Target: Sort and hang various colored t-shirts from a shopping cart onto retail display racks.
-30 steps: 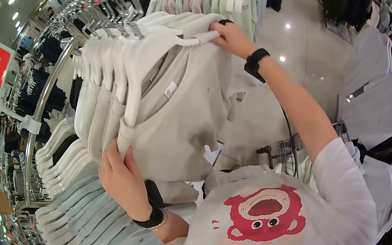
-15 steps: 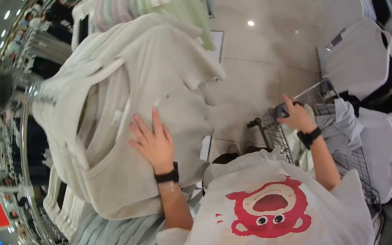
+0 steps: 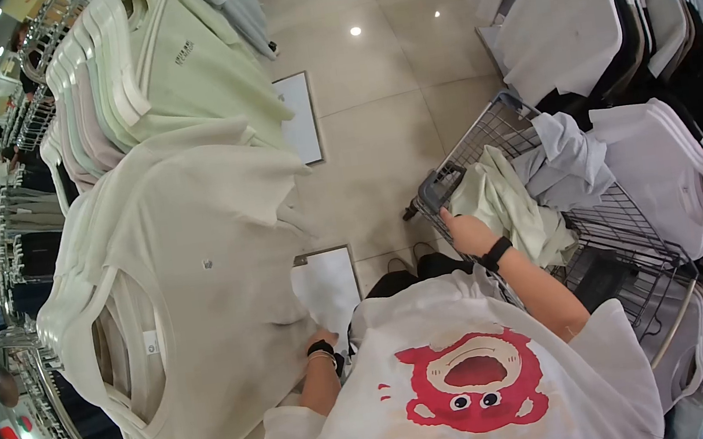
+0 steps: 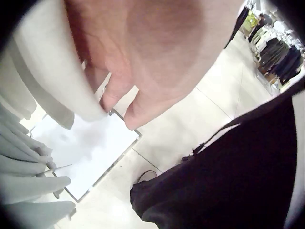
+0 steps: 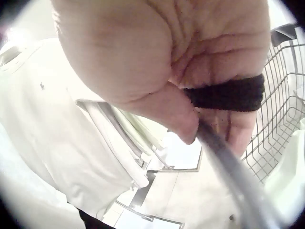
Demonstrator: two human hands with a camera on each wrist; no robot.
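Observation:
In the head view a pale beige shirt (image 3: 208,212) hangs in front of similar ones at the left. My left hand (image 3: 323,337) is beside its lower edge. The left wrist view shows that hand (image 4: 157,62) with thumb and fingers apart and loosely bent; pale cloth (image 4: 55,62) covers part of the fingers. My right hand (image 3: 471,235) is on the near end of a wire cart (image 3: 627,223). In the right wrist view, this hand (image 5: 143,52) is curled round a grey bar (image 5: 233,167), a black band across the fingers.
Green shirts (image 3: 189,63) hang beyond the beige ones. Crumpled pale green cloth (image 3: 500,200) and grey cloth (image 3: 570,160) lie in the cart. More racked shirts (image 3: 565,22) stand at the right. White boards (image 3: 330,289) with dark edges lie low beside the left rack.
My left hand has moved off the shirt's front down to its lower edge. My right hand has gone from the shirt's hanger to the cart. The view has turned right.

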